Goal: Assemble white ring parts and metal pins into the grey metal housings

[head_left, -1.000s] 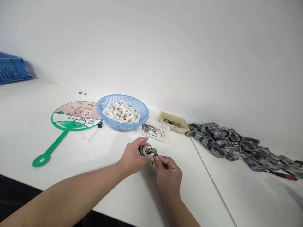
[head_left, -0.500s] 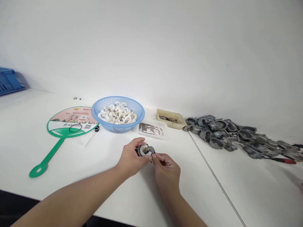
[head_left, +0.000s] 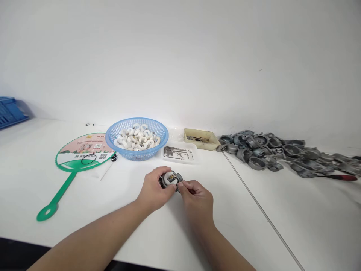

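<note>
My left hand [head_left: 153, 190] is closed round a small round grey metal housing [head_left: 178, 176], thumb in front and fingers behind. A white ring [head_left: 168, 177] sits inside the housing, with small brass-coloured and dark parts at its middle. At the housing's right edge my right hand [head_left: 197, 201] is closed in a pinch of thumb and forefinger. Whatever lies between those fingertips is too small and hidden to name. Beyond the hands, a clear plastic tray [head_left: 194, 157] holds several thin dark metal pins [head_left: 176, 153].
A blue basket [head_left: 137, 155] of white rings stands behind, beside a cream tray [head_left: 207, 145]. Grey metal housings [head_left: 256, 145] are heaped at right near a red-handled tool [head_left: 342, 177]. A green fan [head_left: 63, 188] lies left; a blue crate [head_left: 11, 113] stands far left.
The view has tilted slightly, so the objects at left sit lower in the picture. Both hands keep their hold at the housing, which has turned slightly.
</note>
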Motion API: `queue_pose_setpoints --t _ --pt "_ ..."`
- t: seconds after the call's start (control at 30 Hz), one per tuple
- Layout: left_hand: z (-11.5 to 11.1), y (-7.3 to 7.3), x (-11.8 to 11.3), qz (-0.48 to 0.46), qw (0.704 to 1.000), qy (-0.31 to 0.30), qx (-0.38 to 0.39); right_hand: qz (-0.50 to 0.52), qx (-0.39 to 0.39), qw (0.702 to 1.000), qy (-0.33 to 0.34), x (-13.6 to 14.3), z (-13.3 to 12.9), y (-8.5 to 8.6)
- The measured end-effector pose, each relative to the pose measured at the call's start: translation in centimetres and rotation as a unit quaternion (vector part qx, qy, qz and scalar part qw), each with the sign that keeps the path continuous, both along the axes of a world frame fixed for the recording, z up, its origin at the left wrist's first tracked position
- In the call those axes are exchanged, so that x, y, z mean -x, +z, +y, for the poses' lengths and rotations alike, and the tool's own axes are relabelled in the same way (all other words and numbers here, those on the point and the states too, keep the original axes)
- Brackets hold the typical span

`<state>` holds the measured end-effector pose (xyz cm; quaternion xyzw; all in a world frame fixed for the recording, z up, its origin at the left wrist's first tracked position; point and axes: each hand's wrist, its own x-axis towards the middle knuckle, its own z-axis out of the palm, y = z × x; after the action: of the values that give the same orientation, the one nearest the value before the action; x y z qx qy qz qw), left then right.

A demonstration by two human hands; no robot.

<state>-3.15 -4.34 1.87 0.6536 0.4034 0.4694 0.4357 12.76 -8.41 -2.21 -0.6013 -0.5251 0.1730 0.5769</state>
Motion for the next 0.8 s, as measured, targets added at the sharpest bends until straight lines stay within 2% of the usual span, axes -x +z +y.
queue_pose_setpoints --t 0.2,0.33,0.47,0.63,0.8 --pt "-0.2 0.0 0.0 -0.003 1.0 0.018 0.007 0.065 -0.01 0.996 -0.054 1.4 0.2 0.1" --pt "-0.3 0.1 -0.1 -0.019 0.999 0.015 0.031 0.061 -0.026 0.994 -0.089 2.1 0.7 -0.2" --pt "-0.1 -0.3 -0.1 -0.054 0.997 0.007 0.053 0.076 -0.014 0.994 -0.079 2.1 0.7 0.1" --pt "-0.1 -0.2 -0.3 -0.108 0.99 -0.007 0.09 0.098 0.006 0.995 -0.035 1.6 0.0 1.3" --pt "0.0 0.2 -0.3 -0.13 0.989 -0.033 0.066 0.1 0.022 0.994 -0.048 1.9 0.2 1.8"
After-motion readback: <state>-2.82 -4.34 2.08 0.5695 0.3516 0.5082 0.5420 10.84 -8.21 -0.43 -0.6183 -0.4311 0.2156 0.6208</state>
